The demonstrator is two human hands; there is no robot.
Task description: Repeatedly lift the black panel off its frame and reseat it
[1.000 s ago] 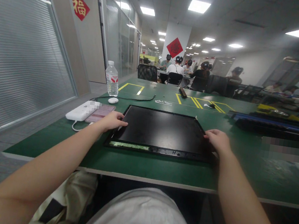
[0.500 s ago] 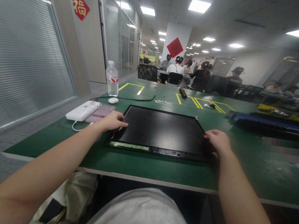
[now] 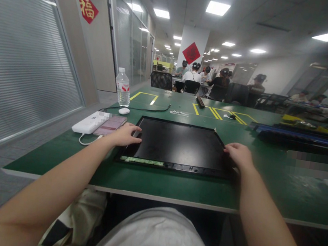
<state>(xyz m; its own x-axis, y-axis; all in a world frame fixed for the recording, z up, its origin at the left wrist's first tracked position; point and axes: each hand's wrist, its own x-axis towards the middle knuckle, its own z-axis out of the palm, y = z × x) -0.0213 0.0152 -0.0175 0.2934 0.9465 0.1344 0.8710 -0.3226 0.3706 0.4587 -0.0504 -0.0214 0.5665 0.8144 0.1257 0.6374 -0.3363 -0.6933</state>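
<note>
Ctr: L hand [image 3: 125, 135] spread at L edge of LCD panel [image 3: 176, 144]; R hand [image 3: 239, 155] pinching R edge. Upper L of frame: red sign [image 3: 88, 7], reads "福".

1. On the green table [image 3: 270, 172], a water bottle [image 3: 122, 90] stands upright near a small white case [image 3: 124, 111].
2. A white block [image 3: 86, 123] lies beside a phone [image 3: 110, 126].
3. A dark cord [image 3: 153, 109] runs behind them.
4. Yellow tape [image 3: 196, 109] marks the far side.
5. At right, a long blue item [image 3: 291, 136], perhaps a tray, is blurred.
6. Beyond, people [image 3: 192, 76] sit near a pillar [image 3: 195, 35].
</note>
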